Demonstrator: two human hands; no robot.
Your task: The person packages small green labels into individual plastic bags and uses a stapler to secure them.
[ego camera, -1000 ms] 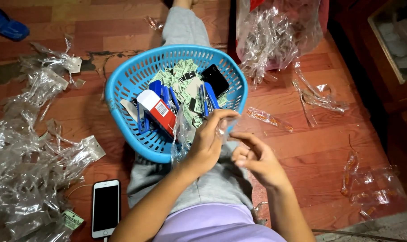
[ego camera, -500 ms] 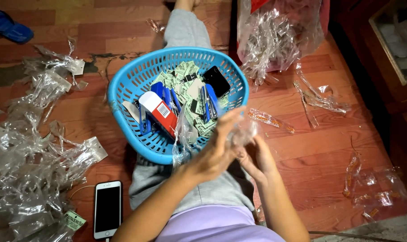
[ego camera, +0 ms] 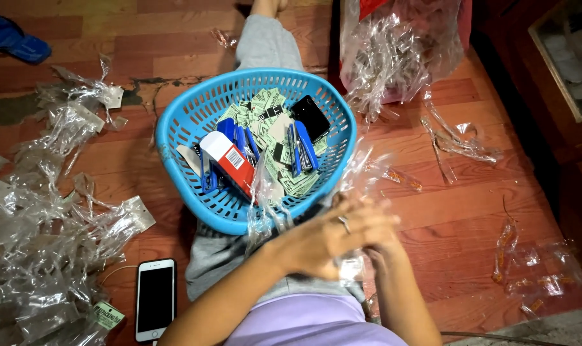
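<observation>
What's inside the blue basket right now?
In the blue basket: two blue staplers, a red-and-white box, a black rectangular thing, and a layer of green paper tags. The tags and box cover the basket's bottom, so anything beneath is hidden.

Red-brown plank floor (ego camera: 470, 211), clear bags (ego camera: 41, 256) heaped left, phone (ego camera: 155, 299) near them, more bags (ego camera: 457, 138) scattered right, blue slipper (ego camera: 15, 41) top-left.
</observation>
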